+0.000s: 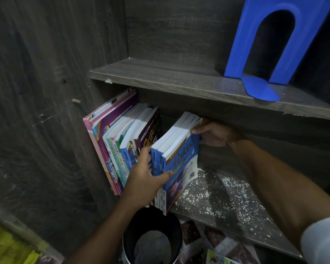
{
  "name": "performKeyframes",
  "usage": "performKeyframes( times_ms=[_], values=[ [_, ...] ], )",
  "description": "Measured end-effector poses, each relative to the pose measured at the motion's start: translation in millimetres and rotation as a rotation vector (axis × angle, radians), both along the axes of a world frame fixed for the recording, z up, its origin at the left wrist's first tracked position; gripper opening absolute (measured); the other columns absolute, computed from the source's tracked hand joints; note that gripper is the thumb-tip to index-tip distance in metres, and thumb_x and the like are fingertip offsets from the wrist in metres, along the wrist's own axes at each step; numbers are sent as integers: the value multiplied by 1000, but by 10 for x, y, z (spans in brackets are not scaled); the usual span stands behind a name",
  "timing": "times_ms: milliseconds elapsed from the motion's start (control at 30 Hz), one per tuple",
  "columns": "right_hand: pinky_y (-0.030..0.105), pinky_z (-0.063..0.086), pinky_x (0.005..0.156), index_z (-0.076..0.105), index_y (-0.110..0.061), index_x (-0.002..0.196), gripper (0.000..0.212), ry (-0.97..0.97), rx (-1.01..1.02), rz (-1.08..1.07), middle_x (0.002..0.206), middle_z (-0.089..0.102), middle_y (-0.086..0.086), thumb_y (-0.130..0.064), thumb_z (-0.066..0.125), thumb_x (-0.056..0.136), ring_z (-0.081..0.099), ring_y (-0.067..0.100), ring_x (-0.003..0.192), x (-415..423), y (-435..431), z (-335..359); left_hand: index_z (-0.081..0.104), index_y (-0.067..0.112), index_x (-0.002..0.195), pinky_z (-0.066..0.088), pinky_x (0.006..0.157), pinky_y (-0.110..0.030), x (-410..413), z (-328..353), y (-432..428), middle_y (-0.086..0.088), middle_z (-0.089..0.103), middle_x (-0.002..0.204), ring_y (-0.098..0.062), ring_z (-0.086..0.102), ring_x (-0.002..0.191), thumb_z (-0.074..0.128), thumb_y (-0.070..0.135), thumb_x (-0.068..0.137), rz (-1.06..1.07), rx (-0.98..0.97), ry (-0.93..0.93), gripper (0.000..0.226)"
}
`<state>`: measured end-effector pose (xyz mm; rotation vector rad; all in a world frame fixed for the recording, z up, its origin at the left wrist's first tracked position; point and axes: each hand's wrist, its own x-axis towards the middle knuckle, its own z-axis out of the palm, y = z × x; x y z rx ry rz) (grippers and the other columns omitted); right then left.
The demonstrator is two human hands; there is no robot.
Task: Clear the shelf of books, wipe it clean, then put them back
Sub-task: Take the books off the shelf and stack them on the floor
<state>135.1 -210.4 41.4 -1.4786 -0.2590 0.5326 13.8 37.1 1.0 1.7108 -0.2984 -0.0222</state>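
Both bare arms reach forward. The left hand (145, 176) grips a bundle of blue books (181, 159) low on its near side, thumb across the front cover and fingers spread along the spines. The right hand (213, 134), its arm stretched further out, pinches the bundle's far top corner. A white sleeve (322, 239) covers that upper arm.

Dim light, deep shadows, wide-angle bending at the soft edges.

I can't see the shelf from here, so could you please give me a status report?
Left hand and right hand grip blue Fokus books. Other books lean at left. White specks litter shelf.
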Motion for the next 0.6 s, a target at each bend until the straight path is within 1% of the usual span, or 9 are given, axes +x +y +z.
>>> performKeyframes(
  times_ms=[67,167,200,300,367,433,500,600],
  values=[
    [30,59,76,79,-14,81,57,1,-7,5,95,76,7,-34,101,33,73,19,91,-2,-8,-2,47,22,120,55,78,-20,8,-18,5,7,66,111,-2,67,99,75,6,81,-2,-11,10,50],
    [31,59,78,68,-8,100,79,3,33,-35,99,76,7,-30,102,31,72,20,95,2,-16,-13,48,25,119,56,80,-21,7,-41,4,8,66,111,-2,66,101,76,8,81,4,-12,8,50],
    [31,59,78,65,-8,104,84,2,39,-41,100,75,7,-29,102,32,72,20,95,-1,-15,-21,48,26,118,56,81,-22,8,-50,7,9,66,111,-1,66,101,76,9,81,9,-9,5,49],
    [30,59,77,64,-7,107,85,1,54,-47,101,75,7,-28,101,34,72,20,95,-20,-36,-56,49,28,117,56,79,-20,-18,-69,-22,12,66,108,2,65,100,76,14,82,48,21,-19,46],
    [30,59,79,64,-7,109,85,-9,61,-56,102,75,8,-30,101,37,71,21,97,-36,-34,-80,48,26,120,57,76,-19,-47,-96,-72,13,66,108,3,65,97,76,21,81,123,63,-55,48],
    [29,59,77,64,-6,108,84,-26,76,-73,100,75,8,-31,101,37,72,20,95,-66,-5,-93,47,26,121,59,75,-25,-66,-114,-133,10,66,108,1,67,94,79,30,79,198,82,-90,53],
    [30,59,77,65,-6,106,84,-51,91,-110,99,76,8,-32,101,35,73,20,93,-90,26,-101,47,24,115,61,71,-31,-51,-117,-181,7,67,103,-3,68,88,78,36,78,268,126,-128,50],
    [30,60,75,67,-8,105,87,-82,66,-183,98,76,8,-36,102,31,73,20,93,-124,62,-97,47,19,105,60,64,-32,-26,-65,-202,9,67,91,-2,68,78,76,34,82,324,193,-186,40]
  ],
)
